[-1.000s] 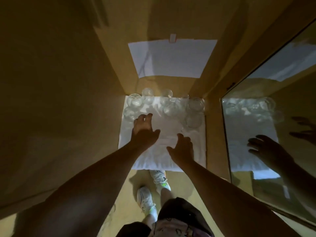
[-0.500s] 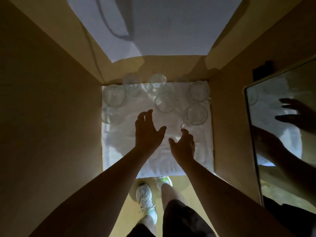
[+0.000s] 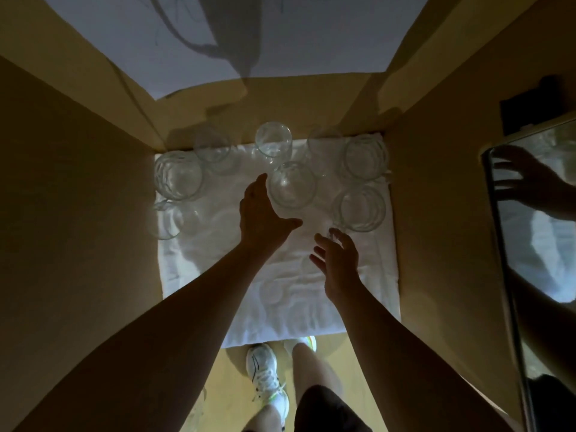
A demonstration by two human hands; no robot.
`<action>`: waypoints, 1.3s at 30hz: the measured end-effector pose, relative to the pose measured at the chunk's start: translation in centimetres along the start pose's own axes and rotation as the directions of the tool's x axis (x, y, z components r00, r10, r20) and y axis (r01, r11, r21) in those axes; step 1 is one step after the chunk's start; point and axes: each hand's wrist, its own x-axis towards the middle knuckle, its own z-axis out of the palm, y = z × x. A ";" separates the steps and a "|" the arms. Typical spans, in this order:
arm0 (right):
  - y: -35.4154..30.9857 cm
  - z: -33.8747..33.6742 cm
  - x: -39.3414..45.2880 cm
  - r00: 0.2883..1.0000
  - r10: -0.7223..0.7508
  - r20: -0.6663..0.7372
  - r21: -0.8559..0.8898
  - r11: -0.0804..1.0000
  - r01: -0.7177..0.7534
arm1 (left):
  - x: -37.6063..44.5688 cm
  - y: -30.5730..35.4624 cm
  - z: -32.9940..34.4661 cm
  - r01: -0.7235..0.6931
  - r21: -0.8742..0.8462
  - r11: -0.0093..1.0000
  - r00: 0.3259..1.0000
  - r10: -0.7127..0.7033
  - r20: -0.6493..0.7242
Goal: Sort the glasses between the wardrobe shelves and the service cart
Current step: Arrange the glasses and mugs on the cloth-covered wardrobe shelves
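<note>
I find both hands spread and holding nothing: my left hand [image 3: 260, 212] just beside the centre glass [image 3: 292, 184], my right hand [image 3: 338, 263] near the front-right glass [image 3: 362, 208]. All glasses stand upright, mouths up, on the white cloth [image 3: 280, 310] lining the wardrobe shelf [image 3: 442, 244]. A mirror [image 3: 536, 219] stands to the right.

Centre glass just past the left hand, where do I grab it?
Take the centre glass by its side wall, from the near left where the left hand is. It stands upright, mouth up, with other glasses crowding behind and right.
</note>
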 end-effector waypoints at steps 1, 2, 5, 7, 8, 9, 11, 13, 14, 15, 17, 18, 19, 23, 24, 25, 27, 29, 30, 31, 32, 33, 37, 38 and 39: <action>0.0 -0.2 0.2 0.998 0.029 0.050 0.060 0.998 -0.032 | 0.2 -0.1 0.3 -0.008 -0.004 1.000 1.000 0.008 -0.001; -0.1 -0.3 0.3 0.995 0.051 0.090 0.113 0.992 -0.061 | 0.4 -0.3 0.6 -0.012 -0.013 1.000 1.000 0.012 -0.012; 0.1 -0.4 0.5 0.994 0.053 0.093 0.149 0.987 -0.066 | 1.2 -0.7 1.4 -0.027 -0.028 0.999 0.998 0.026 -0.059; 0.2 -0.8 0.5 0.999 0.026 0.047 0.123 0.992 -0.032 | 1.8 -0.6 1.9 -0.033 -0.040 0.999 0.997 0.030 -0.070; 0.3 -1.1 0.4 0.999 0.016 0.029 0.114 0.993 -0.020 | 2.0 -0.5 2.1 -0.038 -0.048 0.998 0.996 0.034 -0.078; 0.4 -1.4 0.3 1.000 0.011 0.017 0.098 0.995 -0.013 | 2.1 -0.4 2.3 -0.041 -0.057 0.998 0.995 0.036 -0.089; 0.5 -2.0 0.2 1.000 0.022 0.008 0.050 0.999 -0.022 | 2.3 -0.4 2.6 -0.045 -0.068 0.997 0.992 0.037 -0.119; 0.8 -2.5 0.1 1.000 0.026 -0.002 -0.001 1.000 -0.026 | 2.2 -0.6 2.6 -0.054 -0.065 0.996 0.987 0.043 -0.152; 0.9 -2.5 0.0 1.000 0.019 -0.016 -0.029 0.999 -0.019 | 2.0 -0.8 2.5 -0.057 -0.057 0.997 0.984 0.047 -0.169; 1.0 -2.6 -0.2 0.999 0.006 -0.038 -0.061 0.998 -0.008 | 1.8 -0.8 2.4 -0.055 -0.047 0.997 0.983 0.046 -0.180; 1.2 -2.7 -0.5 0.997 -0.019 -0.075 -0.121 0.993 0.010 | 0.9 -1.2 2.1 -0.046 -0.036 0.998 0.981 0.039 -0.191; 1.1 -2.9 -0.6 0.996 -0.017 -0.083 -0.144 0.990 0.005 | 0.4 -1.5 1.9 -0.042 -0.035 0.998 0.981 0.035 -0.193; 1.0 -3.0 -0.7 0.996 -0.004 -0.088 -0.163 0.987 -0.010 | -0.3 -1.8 1.7 -0.037 -0.033 0.999 0.981 0.030 -0.190; 0.7 -3.4 -1.8 0.995 0.008 -0.101 -0.237 0.971 -0.032 | -2.7 -3.0 -0.1 0.010 0.008 1.000 0.987 -0.009 -0.162; 0.7 -3.6 -2.1 0.994 -0.009 -0.107 -0.262 0.965 -0.020 | -3.4 -3.2 -0.5 0.019 0.015 1.000 0.987 -0.017 -0.163; 0.8 -4.0 -2.6 0.994 -0.023 -0.107 -0.287 0.958 -0.009 | -4.1 -3.3 -1.0 0.019 0.014 1.000 0.986 -0.017 -0.167; 1.0 -4.6 -3.6 0.994 -0.066 -0.092 -0.363 0.932 0.029 | -5.5 -3.4 -2.1 0.006 0.002 1.000 0.986 -0.005 -0.169; 1.4 -5.3 -4.9 0.992 -0.106 -0.066 -0.429 0.901 0.068 | -7.2 -3.3 -3.4 -0.017 -0.020 1.000 0.985 0.013 -0.174; 1.6 -5.6 -5.8 0.991 -0.124 -0.046 -0.445 0.891 0.090 | -8.2 -3.1 -4.1 -0.026 -0.034 0.999 0.984 0.019 -0.178; 1.6 -5.8 -6.8 0.990 -0.140 -0.029 -0.453 0.885 0.112 | -9.3 -2.8 -4.9 -0.031 -0.048 0.998 0.982 0.022 -0.185; 1.5 -6.0 -7.9 0.988 -0.153 -0.014 -0.448 0.885 0.130 | -10.3 -2.4 -5.8 -0.038 -0.063 0.997 0.980 0.025 -0.196; 1.4 -6.2 -9.0 0.987 -0.160 0.001 -0.432 0.890 0.145 | -11.4 -1.9 -6.7 -0.044 -0.080 0.996 0.979 0.026 -0.204; 0.2 -6.8 -13.9 0.972 -0.214 0.095 -0.381 0.894 0.235 | -15.8 0.1 -10.4 -0.112 -0.081 0.990 0.971 0.092 -0.219; -0.1 -7.0 -15.1 0.963 -0.242 0.116 -0.386 0.882 0.268 | -16.9 0.5 -11.4 -0.142 -0.068 0.988 0.966 0.123 -0.229; -0.5 -7.1 -16.5 0.953 -0.272 0.134 -0.391 0.869 0.303 | -18.0 1.0 -12.3 -0.167 -0.054 0.984 0.958 0.149 -0.244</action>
